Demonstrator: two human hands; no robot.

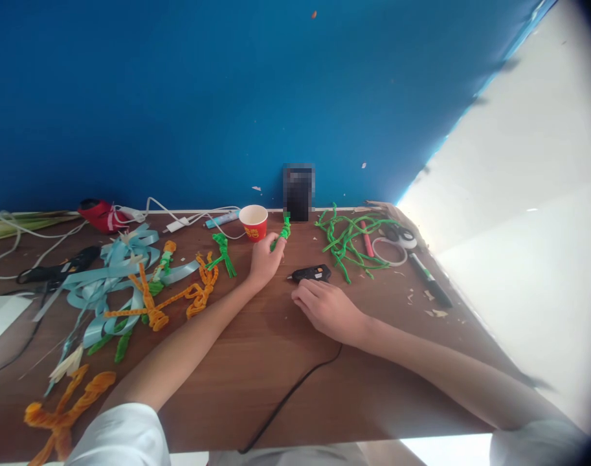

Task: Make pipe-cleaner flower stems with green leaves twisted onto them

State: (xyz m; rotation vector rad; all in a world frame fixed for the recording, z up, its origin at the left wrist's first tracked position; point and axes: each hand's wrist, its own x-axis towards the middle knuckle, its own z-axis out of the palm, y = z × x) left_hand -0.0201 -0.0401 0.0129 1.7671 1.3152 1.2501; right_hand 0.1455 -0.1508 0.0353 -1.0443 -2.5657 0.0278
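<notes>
My left hand (267, 262) pinches a knotted green cord piece (286, 226) just in front of the red paper cup (255, 228), and one end sticks up past the fingers. My right hand (324, 309) is curled over the handle of a black glue gun (312, 273), whose nozzle points left. The palm hides the handle and trigger. From under my wrist a black cable (295, 389) runs to the table's front edge. Another knotted green figure (221, 254) lies left of the cup.
To the left are tangled light-blue ribbon (125, 272), orange knotted figures (154, 310), a red pouch (103, 215) and white cables (176, 224). To the right lie green cords (346, 239), scissors (402, 238) and a dark-ended knife (435, 285). A pixelated dark device (299, 194) leans on the blue wall.
</notes>
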